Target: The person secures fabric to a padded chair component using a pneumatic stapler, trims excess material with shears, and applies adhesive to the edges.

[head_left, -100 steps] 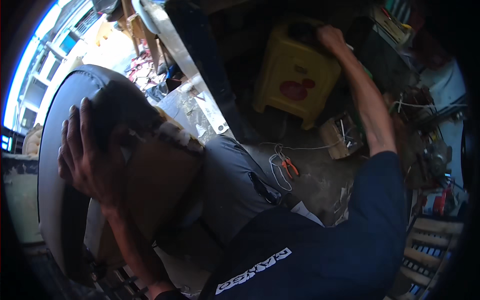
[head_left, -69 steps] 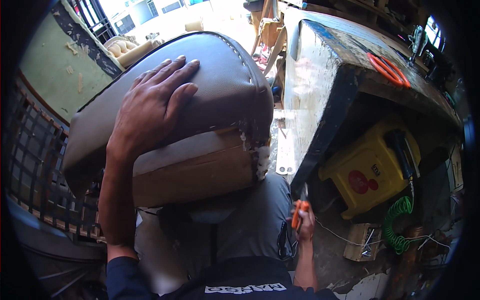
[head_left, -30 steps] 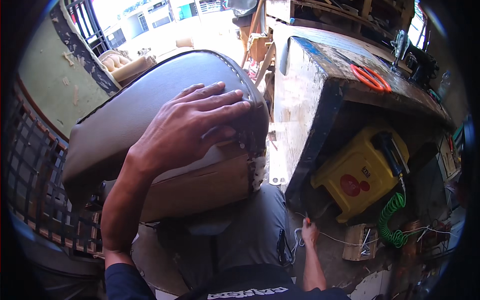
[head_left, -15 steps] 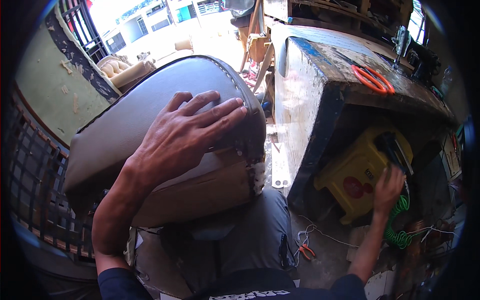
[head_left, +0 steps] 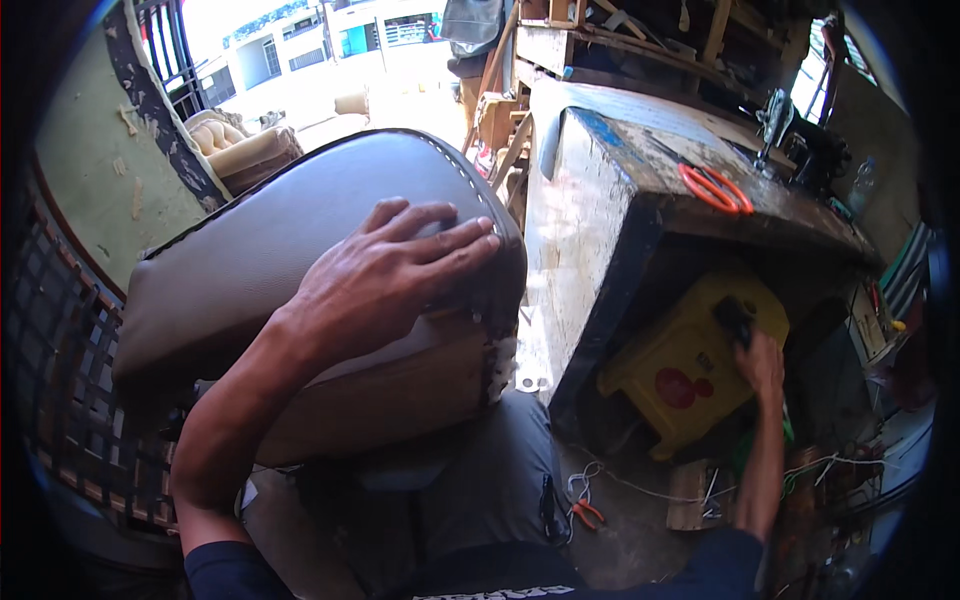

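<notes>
A cluttered workshop, open to bright daylight at the upper left of the frame, where pale buildings and a cream armchair [head_left: 240, 150] show beyond a dark metal grille. A green, flaking wall [head_left: 85, 190] fills the left edge. In the upper right a worn tabletop [head_left: 660, 150], white-stained with a blue patch at its near corner, carries orange-handled scissors [head_left: 715, 188]; its pale side panel drops toward the middle of the frame. Wooden frames and shelves crowd the top edge behind it.

Under the tabletop, at centre right, stands a yellow plastic stool [head_left: 685, 365] with a round red sticker on its side. The floor [head_left: 630, 530] at lower centre is grey and dusty, with white cord, a small wooden block and orange-handled pliers [head_left: 585, 512] lying on it.

The seat cushion [head_left: 270, 260], covered in grey-brown leatherette with a stitched seam along its rounded edge, fills the left centre of the frame and rests on the person's lap; its bare wooden underside faces down and right. The left hand [head_left: 385, 275] lies flat on top of it, fingers spread and pressed to the cover near the seam. The right hand [head_left: 760, 360] reaches to the top of the stool at centre right, fingers curled about a small dark object [head_left: 733, 318] there; how firm the grip is, I cannot tell
</notes>
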`<state>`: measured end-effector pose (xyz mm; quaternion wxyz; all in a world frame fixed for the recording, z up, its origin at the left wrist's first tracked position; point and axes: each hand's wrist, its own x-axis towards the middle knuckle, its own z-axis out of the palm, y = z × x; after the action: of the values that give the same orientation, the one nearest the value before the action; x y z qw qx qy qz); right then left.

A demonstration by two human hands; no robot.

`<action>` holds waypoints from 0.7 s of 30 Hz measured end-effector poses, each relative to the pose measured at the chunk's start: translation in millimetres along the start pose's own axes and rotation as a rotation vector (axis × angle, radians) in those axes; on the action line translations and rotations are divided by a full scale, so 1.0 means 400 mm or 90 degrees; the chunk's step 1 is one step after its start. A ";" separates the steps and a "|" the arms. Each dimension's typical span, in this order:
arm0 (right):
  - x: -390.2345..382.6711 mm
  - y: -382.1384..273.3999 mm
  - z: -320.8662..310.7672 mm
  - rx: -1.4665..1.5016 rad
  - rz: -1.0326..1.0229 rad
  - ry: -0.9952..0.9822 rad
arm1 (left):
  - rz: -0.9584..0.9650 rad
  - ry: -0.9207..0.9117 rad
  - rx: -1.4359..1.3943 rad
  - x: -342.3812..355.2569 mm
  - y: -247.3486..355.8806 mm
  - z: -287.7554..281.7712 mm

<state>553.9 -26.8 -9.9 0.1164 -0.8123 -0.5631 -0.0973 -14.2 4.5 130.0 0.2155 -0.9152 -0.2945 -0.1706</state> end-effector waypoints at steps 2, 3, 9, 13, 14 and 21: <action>-0.110 -0.079 -0.044 0.073 -0.028 0.047 | 0.001 0.001 0.008 0.005 0.019 0.013; -0.143 -0.104 -0.095 0.182 -0.086 0.053 | 0.007 0.024 0.009 0.005 0.018 0.017; -0.206 -0.319 -0.245 0.636 -0.330 -0.017 | 0.010 0.008 0.002 0.014 0.027 0.001; -0.135 -0.466 -0.336 0.628 -0.542 0.029 | -0.003 0.019 -0.001 0.001 0.018 0.015; -0.118 -0.501 -0.362 0.575 -0.591 0.054 | -0.001 0.022 -0.002 0.001 0.019 0.016; -0.040 -0.615 -0.423 0.484 -0.634 0.072 | 0.009 0.005 -0.007 0.000 0.022 0.007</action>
<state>313.0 -8.3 166.6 0.3673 -0.3484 -0.8621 0.0244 -8.2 -0.4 124.9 0.2129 -0.9178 -0.2864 -0.1742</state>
